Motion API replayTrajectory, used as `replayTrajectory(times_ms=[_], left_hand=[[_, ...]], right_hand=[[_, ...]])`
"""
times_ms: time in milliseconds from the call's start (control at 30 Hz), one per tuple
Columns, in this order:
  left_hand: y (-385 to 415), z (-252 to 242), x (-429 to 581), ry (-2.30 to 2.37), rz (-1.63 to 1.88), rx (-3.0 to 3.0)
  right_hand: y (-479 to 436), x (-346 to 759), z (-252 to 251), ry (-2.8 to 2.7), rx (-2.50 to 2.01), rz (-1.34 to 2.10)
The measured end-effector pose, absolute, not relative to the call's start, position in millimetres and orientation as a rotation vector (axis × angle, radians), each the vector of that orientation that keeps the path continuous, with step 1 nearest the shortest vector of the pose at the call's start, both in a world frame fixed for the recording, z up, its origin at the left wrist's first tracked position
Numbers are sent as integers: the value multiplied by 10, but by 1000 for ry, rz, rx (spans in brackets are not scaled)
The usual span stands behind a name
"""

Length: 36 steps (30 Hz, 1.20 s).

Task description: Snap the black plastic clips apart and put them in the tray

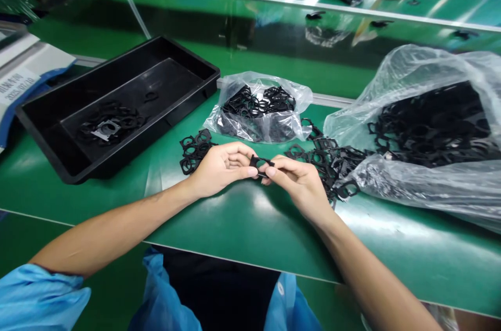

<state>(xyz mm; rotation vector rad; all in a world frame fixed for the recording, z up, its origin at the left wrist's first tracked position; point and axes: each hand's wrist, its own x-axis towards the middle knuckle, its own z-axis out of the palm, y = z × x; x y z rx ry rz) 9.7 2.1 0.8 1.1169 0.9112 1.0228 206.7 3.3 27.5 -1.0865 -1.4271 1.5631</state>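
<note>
Between both hands, just above the green table, is a small black plastic part with a round hole [255,161]. My left hand [219,168] pinches its left side between thumb and fingers. On the opposite side, my right hand [299,180] grips it the same way. Close behind my left hand lies a small group of similar black parts [190,151]. A larger loose pile of black ring-shaped parts [323,156] spreads behind and to the right of my right hand.
A black tray [188,92] at left holds several black parts and one pale piece [106,130]. An open clear bag [270,130] of parts stands behind my hands. A bigger plastic bag [418,185] of parts lies right. A low green partition [274,67] runs behind.
</note>
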Motion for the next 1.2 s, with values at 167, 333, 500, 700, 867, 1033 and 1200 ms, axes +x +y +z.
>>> replayTrajectory(times_ms=[167,333,500,700,867,1033,1200], left_hand=[[37,-20,95,879,1038,1059],[58,-21,89,903,1045,1025],[57,7,92,824,1036,950],[56,26,88,765,992,866],[63,3,72,815,952,899],[68,-1,68,886,977,995],[82,16,55,916,1008,1180]], right_hand=[[24,2063,297,-1467,-1078,1512],[20,2055,268,-1386,-1050,1596],[12,2053,254,-1333,-996,1668],[-3,2059,281,-1385,-1001,1633],[22,2090,277,-1459,-1016,1619],[30,2086,271,-1449,-1053,1637],[2,2049,252,-1391,-1094,1628]])
